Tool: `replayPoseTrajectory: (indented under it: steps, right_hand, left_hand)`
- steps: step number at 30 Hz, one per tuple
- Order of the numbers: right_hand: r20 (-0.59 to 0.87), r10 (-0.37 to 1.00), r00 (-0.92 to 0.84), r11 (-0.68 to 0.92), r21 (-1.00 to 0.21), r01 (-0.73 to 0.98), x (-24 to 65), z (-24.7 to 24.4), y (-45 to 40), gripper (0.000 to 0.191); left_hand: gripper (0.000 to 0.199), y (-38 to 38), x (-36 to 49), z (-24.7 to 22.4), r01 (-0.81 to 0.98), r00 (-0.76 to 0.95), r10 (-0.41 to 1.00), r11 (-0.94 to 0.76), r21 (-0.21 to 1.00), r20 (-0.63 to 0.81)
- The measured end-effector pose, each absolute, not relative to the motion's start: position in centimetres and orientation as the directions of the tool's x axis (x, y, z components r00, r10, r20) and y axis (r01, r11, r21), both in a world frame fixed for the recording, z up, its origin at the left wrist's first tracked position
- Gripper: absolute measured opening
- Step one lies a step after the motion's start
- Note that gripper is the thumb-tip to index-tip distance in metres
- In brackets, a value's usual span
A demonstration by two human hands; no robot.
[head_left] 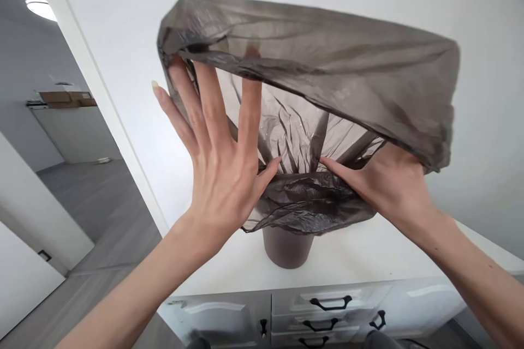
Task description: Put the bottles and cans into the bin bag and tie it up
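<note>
A thin, see-through grey-brown trash bag (pixel 327 49) is spread wide over a small brown bin (pixel 289 249) on a white cabinet top. The near edge of the bag hangs over the bin's front rim; the far part stands up as a raised flap. My left hand (pixel 221 158) has its fingers spread, some tips tucked beneath the flap, its thumb at the bin's near rim. On the other side my right hand (pixel 399 180) reaches under the flap, thumb stretched out along the rim; its other fingers are mostly covered by the film.
Below the white cabinet top (pixel 221 278) are drawers and doors with black handles (pixel 331 302). A white wall (pixel 110 22) rises behind. To the left lie a grey floor (pixel 123 218), a door (pixel 24 278) and a cardboard box (pixel 61 99) on a far surface.
</note>
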State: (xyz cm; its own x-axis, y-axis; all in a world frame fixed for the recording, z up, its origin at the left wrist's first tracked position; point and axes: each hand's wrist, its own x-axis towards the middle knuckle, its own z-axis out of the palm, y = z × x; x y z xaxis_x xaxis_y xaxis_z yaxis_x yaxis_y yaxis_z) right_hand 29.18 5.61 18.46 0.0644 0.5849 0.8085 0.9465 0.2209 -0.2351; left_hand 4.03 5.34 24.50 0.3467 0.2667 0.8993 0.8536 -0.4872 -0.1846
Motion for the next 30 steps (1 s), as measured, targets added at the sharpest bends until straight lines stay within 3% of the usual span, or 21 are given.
replayPoseTrajectory:
  steps: [3,6,11,15,18,22,27,30]
  right_hand:
    - [0.825,0.558,0.088,0.2,-0.236,0.951,30.2,18.0,5.5,0.059]
    - [0.789,0.614,0.016,0.272,-0.23,0.934,31.4,15.8,5.4,0.054]
    - [0.697,0.709,-0.102,0.343,-0.215,0.914,31.5,11.6,3.8,0.039]
    - [0.669,0.725,-0.163,0.381,-0.192,0.904,29.9,10.4,0.9,0.045]
    - [0.714,0.685,-0.145,0.378,-0.178,0.908,28.9,10.7,-0.8,0.059]
    - [0.709,0.688,-0.152,0.375,-0.169,0.911,28.6,11.5,-1.0,0.051]
    - [0.579,0.777,-0.249,0.46,-0.251,0.852,28.9,12.6,2.6,0.043]
    - [0.446,0.827,-0.342,0.495,-0.291,0.819,29.0,13.6,6.2,0.043]
  left_hand:
    - [0.105,4.8,4.2,24.5,0.854,0.307,0.236,-0.497,-0.157,0.922]
    - [0.106,4.5,3.8,22.7,0.843,0.312,0.295,-0.524,-0.119,0.903]
    - [0.098,4.8,2.3,16.5,0.82,0.447,0.426,-0.546,-0.17,0.787]
    - [0.101,4.9,1.7,13.2,0.792,0.531,0.501,-0.581,-0.189,0.684]
    - [0.099,4.9,2.3,13.4,0.774,0.558,0.543,-0.614,-0.156,0.628]
    - [0.077,5.8,3.6,14.8,0.729,0.608,0.543,-0.672,-0.134,0.579]
    - [0.056,9.2,4.3,14.2,0.679,0.634,0.55,-0.733,-0.05,0.544]
    - [0.069,11.8,4.3,13.3,0.649,0.624,0.542,-0.761,0.014,0.563]
